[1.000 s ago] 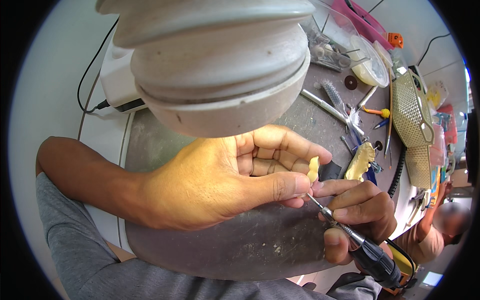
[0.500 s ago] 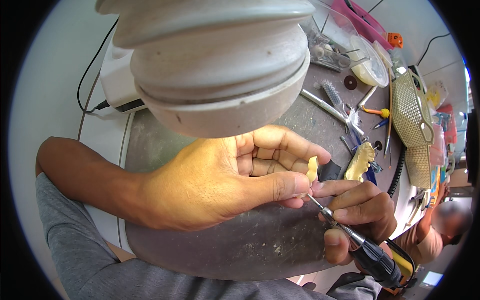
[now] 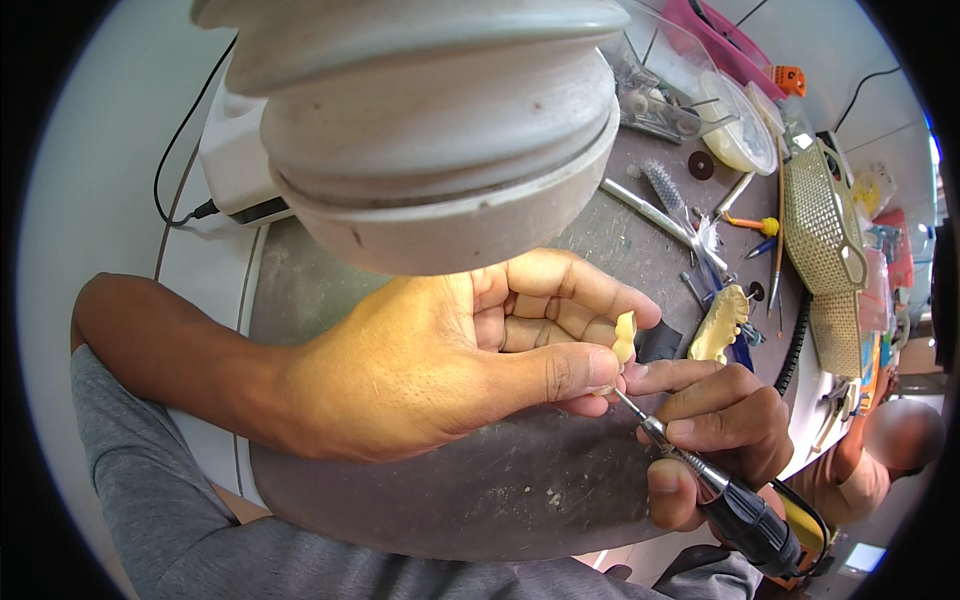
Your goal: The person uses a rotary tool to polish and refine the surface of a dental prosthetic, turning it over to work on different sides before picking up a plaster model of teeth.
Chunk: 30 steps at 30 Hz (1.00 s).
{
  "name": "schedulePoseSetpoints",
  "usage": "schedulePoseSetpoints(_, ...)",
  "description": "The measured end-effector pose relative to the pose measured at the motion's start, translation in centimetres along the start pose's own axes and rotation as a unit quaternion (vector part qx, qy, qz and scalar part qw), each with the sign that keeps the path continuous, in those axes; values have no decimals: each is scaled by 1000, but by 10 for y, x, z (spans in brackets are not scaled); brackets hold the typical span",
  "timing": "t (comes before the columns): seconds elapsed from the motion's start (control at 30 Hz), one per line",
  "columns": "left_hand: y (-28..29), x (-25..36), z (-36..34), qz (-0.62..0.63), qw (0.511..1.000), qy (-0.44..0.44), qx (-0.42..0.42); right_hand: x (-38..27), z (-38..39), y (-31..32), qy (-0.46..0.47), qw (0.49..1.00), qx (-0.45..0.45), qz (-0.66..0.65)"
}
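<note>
Between the thumb and fingers of my left hand (image 3: 450, 360) is a small yellowish dental piece (image 3: 625, 340), shaped like teeth; part of it is hidden by the thumb. My right hand (image 3: 725, 415) grips a black and silver rotary handpiece (image 3: 740, 510). The handpiece's thin metal tip points up and left, meeting the piece's lower part close to my left thumb; whether it touches cannot be made out. My right index finger reaches up against the left hand's fingertips. Just beyond my right hand lies a cream dental cast (image 3: 720, 325), with a dark flat piece (image 3: 658, 342) beside it.
A thick ribbed white hose with a round hood (image 3: 440, 220) hangs over the grey bench (image 3: 480, 490). At the right are brushes (image 3: 660, 185), a dark disc (image 3: 701, 165), a clear tub (image 3: 740, 130) and woven baskets (image 3: 815, 215). Another person (image 3: 850, 480) sits far right.
Almost nothing differs. Both hands, the dental piece and the handpiece keep their places; the other person at the far right shifts very slightly.
</note>
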State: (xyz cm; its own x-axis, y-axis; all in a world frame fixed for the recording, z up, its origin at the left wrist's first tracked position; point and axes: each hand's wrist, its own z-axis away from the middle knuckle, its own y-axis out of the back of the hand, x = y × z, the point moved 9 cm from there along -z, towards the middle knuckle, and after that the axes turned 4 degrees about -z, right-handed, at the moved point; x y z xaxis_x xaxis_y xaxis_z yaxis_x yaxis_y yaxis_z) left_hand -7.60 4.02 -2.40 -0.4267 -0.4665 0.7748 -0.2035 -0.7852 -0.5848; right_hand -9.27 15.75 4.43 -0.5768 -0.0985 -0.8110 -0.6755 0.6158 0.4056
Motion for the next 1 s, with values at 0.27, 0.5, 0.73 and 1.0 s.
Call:
schedulePoseSetpoints(0.27,0,1,1,11,1000,1,5,4,-1,5,-32,997,59,-31)
schedulePoseSetpoints(0.5,0,1,1,-1,1000,4,4,3,-2,5,-21,998,53,-14)
schedulePoseSetpoints(0.73,2,1,2,-2,1000,-5,6,3,0,-1,-21,1000,-5,-16)
schedulePoseSetpoints(1.0,0,2,1,3,1000,-9,-3,2,-1,3,-20,999,38,-22)
